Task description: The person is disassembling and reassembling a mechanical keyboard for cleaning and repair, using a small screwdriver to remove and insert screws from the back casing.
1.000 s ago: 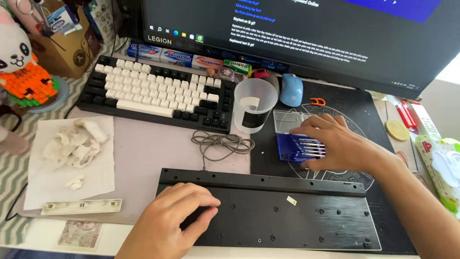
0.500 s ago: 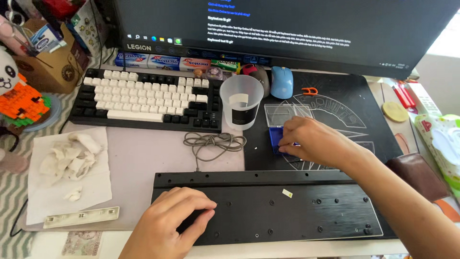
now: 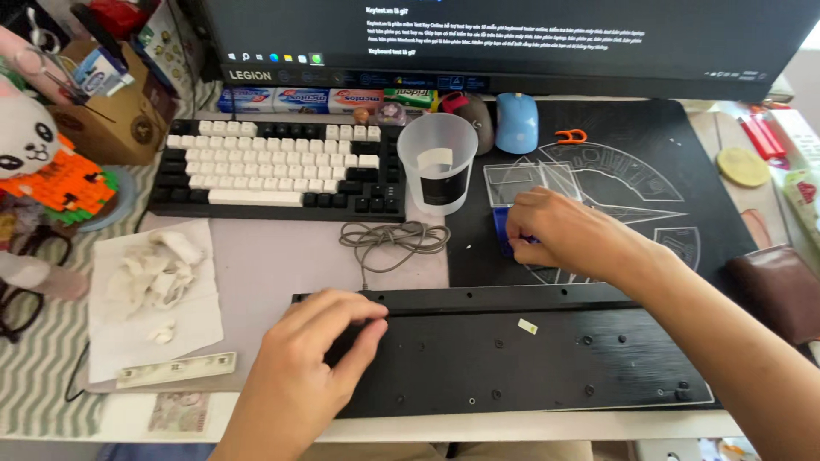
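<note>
A long black keyboard case (image 3: 547, 358) with screw holes lies across the desk's near edge. My left hand (image 3: 312, 363) rests flat on its left end, fingers loosely spread, gripping nothing. My right hand (image 3: 568, 235) sits beyond the case on the black desk mat (image 3: 649, 171), fingers curled over a small blue box (image 3: 501, 229) that it mostly hides. The box's clear lid (image 3: 512, 181) lies open just behind the fingers. A small pale sticker (image 3: 527, 326) sits on the case between my hands.
A black-and-white keyboard (image 3: 282, 171), a clear plastic cup (image 3: 438, 162), a blue mouse (image 3: 517, 122) and a monitor stand behind. A coiled grey cable (image 3: 393, 241) lies beside the mat. Crumpled tissue (image 3: 154, 277) is at left, a brown wallet (image 3: 781, 290) at right.
My right hand has slid left over the blue box and curled its fingers on it, hiding its contents. The view has tilted slightly. My left hand stays on the case.
</note>
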